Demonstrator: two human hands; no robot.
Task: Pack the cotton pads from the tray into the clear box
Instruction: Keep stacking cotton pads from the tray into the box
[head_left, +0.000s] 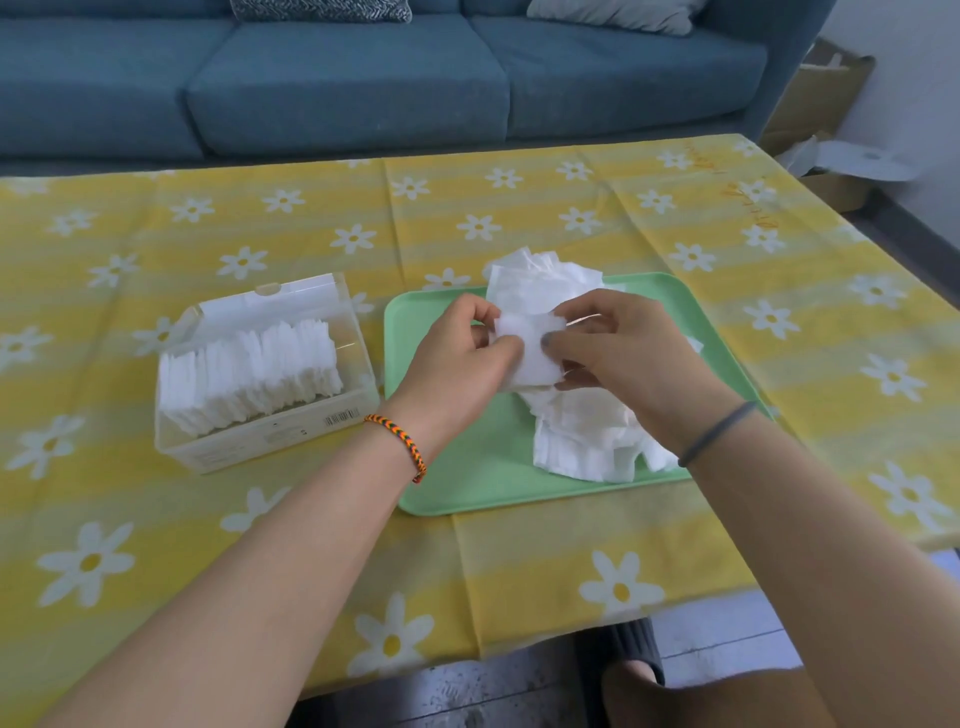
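Here, both the left hand (467, 358) and right hand (623, 358) pinch cotton pads (530, 353) above a daisy-print tablecloth (519, 561) before a blue sofa (343, 78).

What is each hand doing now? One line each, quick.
Left hand: fingers pinch a small stack of pads over the tray.
Right hand: fingers pinch the same pads.

Left hand (462, 358) and right hand (618, 353) pinching a small stack of cotton pads (530, 353) between them, above the green tray (467, 483) of loose pads; clear box (358, 410) just left, lid open, row of pads upright inside; yellow daisy-print table (519, 561); blue sofa (337, 83) behind
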